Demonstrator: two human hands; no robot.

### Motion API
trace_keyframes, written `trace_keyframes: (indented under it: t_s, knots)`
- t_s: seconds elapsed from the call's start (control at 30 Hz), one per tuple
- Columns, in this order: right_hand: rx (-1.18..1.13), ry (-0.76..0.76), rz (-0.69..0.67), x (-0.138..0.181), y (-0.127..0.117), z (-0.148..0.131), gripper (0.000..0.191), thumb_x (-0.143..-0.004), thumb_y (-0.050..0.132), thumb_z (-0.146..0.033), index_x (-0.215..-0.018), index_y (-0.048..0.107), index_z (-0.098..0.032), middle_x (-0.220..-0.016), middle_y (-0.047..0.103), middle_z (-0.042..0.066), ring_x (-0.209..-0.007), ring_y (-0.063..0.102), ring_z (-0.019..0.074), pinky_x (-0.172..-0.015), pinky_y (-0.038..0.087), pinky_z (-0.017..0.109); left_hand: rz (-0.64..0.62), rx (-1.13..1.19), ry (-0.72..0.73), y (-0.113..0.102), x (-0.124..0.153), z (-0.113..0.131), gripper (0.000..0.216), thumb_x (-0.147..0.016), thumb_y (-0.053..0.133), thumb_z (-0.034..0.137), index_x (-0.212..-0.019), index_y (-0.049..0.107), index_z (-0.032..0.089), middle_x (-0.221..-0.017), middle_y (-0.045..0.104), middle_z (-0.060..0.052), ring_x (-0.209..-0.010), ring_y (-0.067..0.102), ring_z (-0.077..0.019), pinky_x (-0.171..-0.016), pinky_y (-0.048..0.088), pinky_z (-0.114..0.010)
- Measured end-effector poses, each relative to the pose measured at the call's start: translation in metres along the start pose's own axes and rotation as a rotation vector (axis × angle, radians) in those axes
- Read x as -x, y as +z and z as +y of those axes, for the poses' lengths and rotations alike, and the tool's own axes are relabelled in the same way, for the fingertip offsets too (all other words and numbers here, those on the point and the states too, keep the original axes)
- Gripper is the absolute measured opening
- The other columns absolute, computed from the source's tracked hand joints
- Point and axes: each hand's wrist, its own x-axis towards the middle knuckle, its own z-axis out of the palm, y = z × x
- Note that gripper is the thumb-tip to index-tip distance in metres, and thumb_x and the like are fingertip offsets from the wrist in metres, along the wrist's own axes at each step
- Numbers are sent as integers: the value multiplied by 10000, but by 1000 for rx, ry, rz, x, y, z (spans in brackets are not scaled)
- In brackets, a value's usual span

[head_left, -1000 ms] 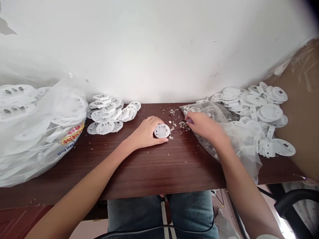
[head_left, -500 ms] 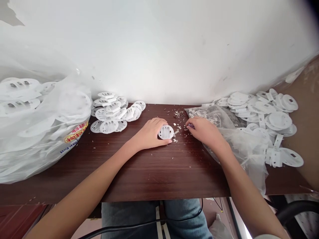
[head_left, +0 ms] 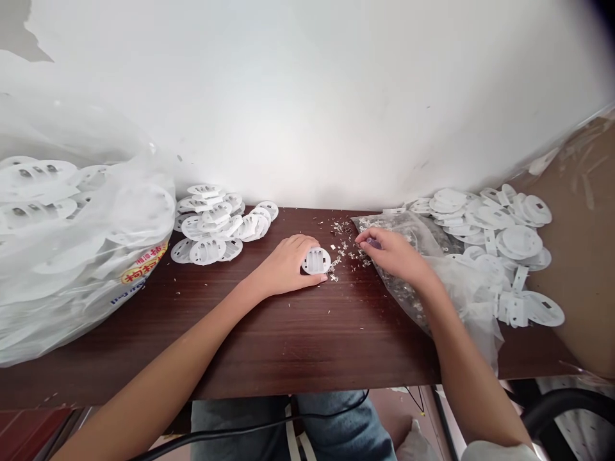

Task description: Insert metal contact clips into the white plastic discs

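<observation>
My left hand is closed around a round white plastic piece with parallel slots, like a battery holder, on the table. Its thumb presses the near edge and the fingers lie along the far left side. My right hand is closed in a pinch just right of the small metal clips. Something small and purplish shows inside its fingers, but its kind is hard to make out. Whether the fingertips also hold a clip is too small to tell.
A clear bag full of metal clips lies under my right forearm. White plastic pieces are heaped at the back left, and more at the right by a cardboard box. A large plastic bag of them stands left.
The camera view has shifted slightly. My right fingertips have moved a little away from me beside the scattered clips. My left hand keeps its hold on the white piece.
</observation>
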Motion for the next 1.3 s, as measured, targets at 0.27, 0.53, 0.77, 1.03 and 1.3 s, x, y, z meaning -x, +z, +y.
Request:
trace_keyframes:
  t_s: [0.27, 0.53, 0.77, 1.03, 1.3]
  knots:
    - [-182, 50, -77, 5, -3, -8, 250, -983, 557, -299, -1169, 711, -232, -1072, 793, 34, -1038, 687, 232, -896, 502, 344, 20, 26, -62, -1, 3, 6, 660, -897, 748, 512, -1450, 533, 222, -1512, 606, -125, -1399, 554, -348, -1183, 449, -513]
    - [-42, 17, -84, 3, -1, -9, 213, -976, 593, -296, -1062, 778, -235, -1180, 789, 46, -1051, 701, 237, -868, 517, 334, 33, -1, -72, 2, 2, 4, 685, -923, 710, 493, -1503, 492, 200, -1531, 587, -139, -1416, 546, -350, -1205, 441, -516]
    - [272, -40, 50, 3, 5, -4, 211, -965, 613, -253, -1101, 762, -196, -1117, 776, 101, -998, 694, 264, -857, 502, 357, 79, -31, -107, 5, 3, 2, 745, -937, 665, 419, -1579, 371, 184, -1570, 534, -162, -1453, 520, -355, -1227, 429, -524]
    - [352, 0, 231, 0, -3, 3, 276, -1001, 564, -267, -1095, 817, -205, -1079, 724, 112, -932, 659, 253, -880, 494, 374, 106, -51, -122, 7, 1, -2, 693, -930, 665, 439, -1526, 412, 192, -1517, 563, -164, -1416, 543, -367, -1194, 450, -534]
    - [580, 70, 114, 2, 17, -9, 316, -1000, 541, -211, -1122, 832, -233, -1115, 665, 157, -810, 657, 235, -721, 500, 360, 91, -64, -109, 6, 0, 3, 655, -922, 669, 430, -1498, 470, 190, -1462, 604, -162, -1367, 564, -377, -1162, 455, -543]
